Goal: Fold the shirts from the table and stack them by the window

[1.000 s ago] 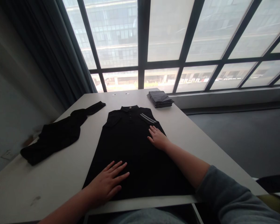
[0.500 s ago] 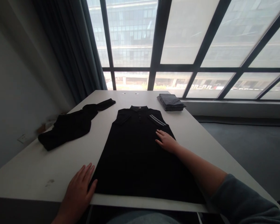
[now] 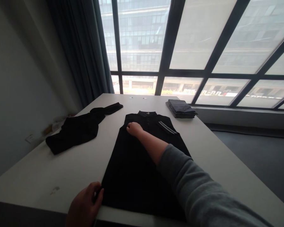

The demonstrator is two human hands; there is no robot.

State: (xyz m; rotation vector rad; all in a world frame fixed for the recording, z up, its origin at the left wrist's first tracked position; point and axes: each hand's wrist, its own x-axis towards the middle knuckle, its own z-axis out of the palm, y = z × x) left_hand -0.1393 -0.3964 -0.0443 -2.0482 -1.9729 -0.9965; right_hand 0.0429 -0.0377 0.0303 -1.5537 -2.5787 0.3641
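Note:
A black polo shirt [image 3: 134,170] lies flat before me, collar toward the window, with two pale stripes on its right-hand sleeve end. My left hand [image 3: 86,201] is closed at the shirt's lower left corner, thumb and fingers pinching its edge. Farther up, my right hand [image 3: 134,128] reaches across to the shirt's upper left, near the sleeve on that side. Its fingers are curled down and closed on the fabric there, partly hidden by the hand itself. My right forearm covers part of the shirt's middle.
The white table [image 3: 208,160] extends to the window. Another black garment [image 3: 78,127] lies loosely spread on the left. A stack of folded dark grey garments [image 3: 181,108] sits at the back right. A dark curtain [image 3: 85,56] hangs beyond the far left edge.
My right hand has gone from the shirt's right side to its upper left and closed. My left hand, flat beside the lower left corner before, now pinches it. The view has shifted slightly.

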